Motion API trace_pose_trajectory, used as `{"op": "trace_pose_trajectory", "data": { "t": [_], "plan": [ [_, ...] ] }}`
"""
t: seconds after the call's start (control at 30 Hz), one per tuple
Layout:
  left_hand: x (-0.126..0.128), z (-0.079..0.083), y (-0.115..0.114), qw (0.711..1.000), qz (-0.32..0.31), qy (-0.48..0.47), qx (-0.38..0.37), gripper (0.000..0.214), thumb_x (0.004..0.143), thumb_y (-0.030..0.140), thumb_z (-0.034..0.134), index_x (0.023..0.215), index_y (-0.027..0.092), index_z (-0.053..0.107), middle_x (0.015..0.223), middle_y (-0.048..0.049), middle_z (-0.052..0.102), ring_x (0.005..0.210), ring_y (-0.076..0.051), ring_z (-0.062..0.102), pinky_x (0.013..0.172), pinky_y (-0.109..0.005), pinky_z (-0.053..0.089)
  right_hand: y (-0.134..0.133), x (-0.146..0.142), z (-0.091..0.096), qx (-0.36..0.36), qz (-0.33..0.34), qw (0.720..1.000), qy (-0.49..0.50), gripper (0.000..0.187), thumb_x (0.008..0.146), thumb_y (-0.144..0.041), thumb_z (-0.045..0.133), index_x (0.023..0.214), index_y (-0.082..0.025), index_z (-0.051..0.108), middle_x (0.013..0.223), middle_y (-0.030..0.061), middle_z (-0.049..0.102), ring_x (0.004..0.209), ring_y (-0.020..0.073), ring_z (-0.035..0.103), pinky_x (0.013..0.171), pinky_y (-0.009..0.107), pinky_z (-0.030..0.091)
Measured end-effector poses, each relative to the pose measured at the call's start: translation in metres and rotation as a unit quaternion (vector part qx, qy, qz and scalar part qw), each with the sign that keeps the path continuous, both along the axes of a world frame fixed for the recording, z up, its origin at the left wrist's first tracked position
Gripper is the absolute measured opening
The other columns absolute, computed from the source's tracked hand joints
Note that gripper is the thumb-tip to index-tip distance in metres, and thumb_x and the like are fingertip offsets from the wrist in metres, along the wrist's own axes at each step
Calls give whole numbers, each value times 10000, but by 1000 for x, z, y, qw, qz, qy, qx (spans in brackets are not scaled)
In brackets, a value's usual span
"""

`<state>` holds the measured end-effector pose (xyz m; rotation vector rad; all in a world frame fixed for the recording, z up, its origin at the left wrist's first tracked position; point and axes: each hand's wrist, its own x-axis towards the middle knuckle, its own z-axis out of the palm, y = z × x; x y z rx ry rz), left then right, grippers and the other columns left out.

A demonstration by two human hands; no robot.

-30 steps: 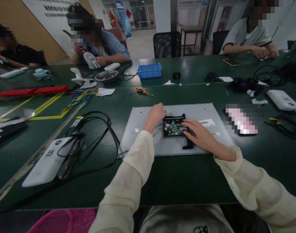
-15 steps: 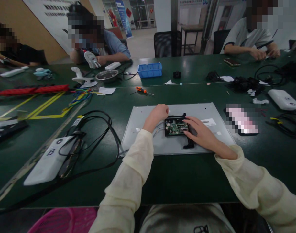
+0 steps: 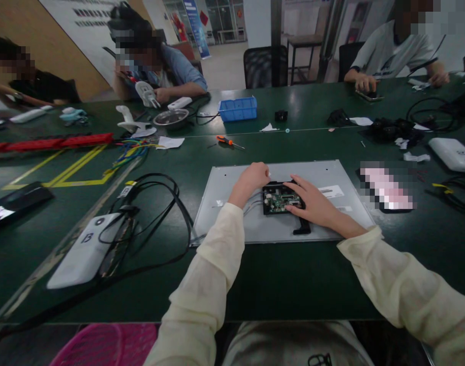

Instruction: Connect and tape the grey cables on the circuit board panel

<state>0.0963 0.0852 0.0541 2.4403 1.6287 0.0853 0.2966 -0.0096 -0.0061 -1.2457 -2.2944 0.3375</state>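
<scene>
A grey metal panel (image 3: 224,203) lies flat on the green table in front of me. A black frame with a small green circuit board (image 3: 278,198) sits on its middle. My left hand (image 3: 251,180) rests curled at the board's upper left corner, fingers closed; what they pinch is hidden. My right hand (image 3: 312,203) lies over the board's right side, fingers spread and pressing on it. Thin grey wires (image 3: 253,206) run out from the board's left side under my left wrist.
A white device (image 3: 83,251) tangled in black cables (image 3: 156,203) lies at left. An orange screwdriver (image 3: 226,142) and a blue bin (image 3: 238,109) sit behind the panel. Other people work across the table. A white box (image 3: 451,153) is at right, a pink basket (image 3: 102,345) below.
My right hand shifted slightly left and up over the circuit board. The view drifted a little; my left hand stays at the board's corner.
</scene>
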Motion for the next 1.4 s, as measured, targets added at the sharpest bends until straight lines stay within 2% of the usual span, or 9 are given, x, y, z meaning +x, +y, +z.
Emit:
{"op": "trace_pose_trajectory", "data": {
  "t": [0.1, 0.23, 0.37, 0.5, 0.73, 0.97, 1.1, 1.23, 1.4],
  "plan": [
    [-1, -5, 4, 998, 29, -47, 33, 181, 822, 181, 535, 908, 156, 692, 913, -96, 687, 880, -201, 626, 815, -280, 468, 0, 0, -1, 6, -1, 1000, 8, 654, 862, -545, 522, 1429, -257, 368, 1545, 114, 287, 1411, 327, 282, 1123, 554, 292],
    [-6, -20, 12, 992, 27, -102, 71, 278, 800, 138, 553, 1063, 153, 641, 1011, -96, 634, 944, -193, 597, 889, -292, 452, 0, 0, 0, 3, 2, 1000, 11, 644, 867, -544, 519, 1424, -256, 374, 1538, 115, 302, 1419, 320, 267, 1128, 549, 289],
    [-9, -36, 21, 991, 16, -125, 41, 234, 772, 129, 584, 993, 139, 661, 977, -93, 625, 865, -181, 602, 839, -279, 461, 0, 0, 0, -11, 1, 1000, 11, 641, 873, -546, 509, 1428, -256, 370, 1534, 112, 310, 1429, 314, 245, 1127, 554, 289],
    [-9, -42, 26, 990, 21, -138, 32, 215, 750, 126, 601, 954, 149, 665, 878, -63, 647, 820, -180, 598, 784, -278, 461, 0, 0, -1, -16, 3, 1000, 8, 647, 870, -537, 520, 1425, -239, 374, 1522, 122, 331, 1433, 306, 233, 1132, 547, 283],
    [-6, -40, 25, 989, 21, -141, 35, 149, 740, 87, 580, 843, 148, 668, 888, -64, 647, 826, -164, 588, 794, -265, 452, 0, 0, -1, -15, 7, 1000, 11, 638, 877, -552, 500, 1424, -249, 373, 1515, 108, 342, 1441, 294, 215, 1143, 537, 272],
    [-6, -42, 26, 989, 17, -143, 37, 289, 736, 63, 555, 997, 136, 657, 890, -56, 658, 780, -150, 584, 751, -249, 453, 1, 0, -2, -20, 8, 1000, 12, 643, 873, -545, 507, 1423, -239, 373, 1509, 114, 347, 1439, 293, 215, 1149, 531, 262],
    [-6, -41, 26, 989, 18, -144, 29, 274, 737, 74, 553, 968, 149, 680, 842, -42, 672, 753, -145, 591, 733, -241, 455, 1, 0, -1, -18, 11, 1000, 13, 638, 871, -542, 510, 1421, -249, 375, 1509, 103, 345, 1439, 290, 215, 1155, 529, 250],
    [-6, -36, 23, 988, 11, -150, 41, 211, 728, 77, 551, 849, 144, 711, 818, -56, 692, 754, -152, 610, 743, -248, 466, 0, 0, 1, -25, 9, 1000, 11, 635, 876, -552, 496, 1425, -257, 371, 1511, 94, 344, 1441, 292, 209, 1153, 535, 256],
    [-13, -22, 23, 984, 18, -165, 63, 233, 722, 83, 551, 856, 143, 731, 834, -68, 716, 786, -163, 637, 758, -250, 479, 0, 0, 1, -30, 8, 999, 10, 644, 873, -563, 498, 1423, -253, 372, 1510, 98, 346, 1442, 293, 205, 1149, 540, 262]
  ]
}}
